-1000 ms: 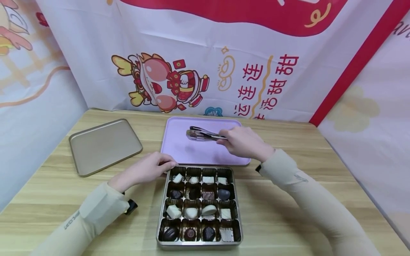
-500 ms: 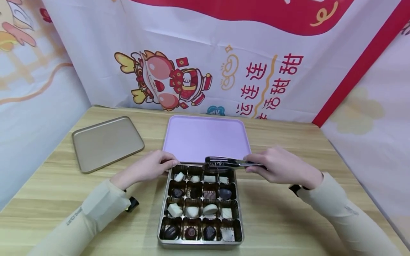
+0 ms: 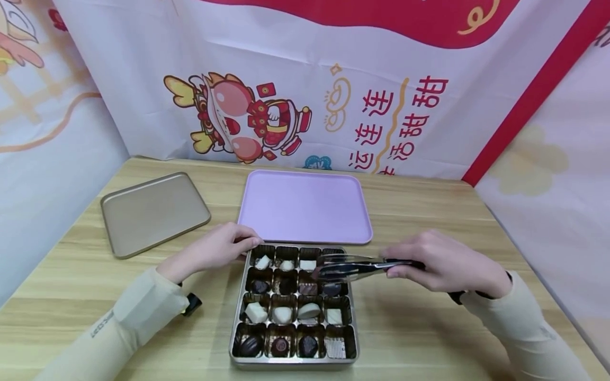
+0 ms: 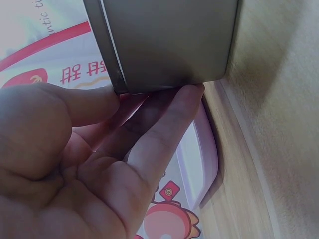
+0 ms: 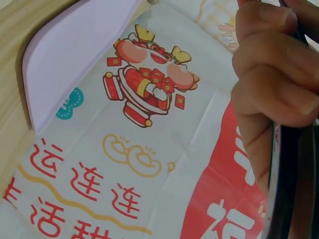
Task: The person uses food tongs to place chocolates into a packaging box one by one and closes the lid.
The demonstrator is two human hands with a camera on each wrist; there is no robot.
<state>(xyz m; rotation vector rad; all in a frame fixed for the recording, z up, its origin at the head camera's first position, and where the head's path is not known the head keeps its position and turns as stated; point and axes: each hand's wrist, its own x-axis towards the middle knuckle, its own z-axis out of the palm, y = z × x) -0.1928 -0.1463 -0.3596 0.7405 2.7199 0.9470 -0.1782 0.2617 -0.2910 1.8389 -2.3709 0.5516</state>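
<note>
A metal tin of chocolates [image 3: 293, 363] stands before me, with white and dark pieces in separate compartments. My left hand [image 3: 219, 246] holds its far left corner; in the left wrist view the thumb meets the rim and fingers touch the wall [image 4: 169, 47]. My right hand [image 3: 440, 262] grips metal tongs [image 3: 352, 269] by the dark handle [image 5: 281, 184], fingers curled round it. Their head points left, above the tin's right-hand compartments in the two far rows, partly hiding them. Whether the tongs touch a chocolate, I cannot tell.
Directly behind the tin lies a flat lilac tray [image 3: 305, 206]. A tan metal tray [image 3: 154, 214] sits at the left rear of the wooden table [image 3: 419, 328]. Printed cloth [image 3: 281, 47] hangs along the back and both sides.
The right hand has brought the tongs from above the lilac tray toward me and rightward, over the tin. The left hand has stayed at the corner.
</note>
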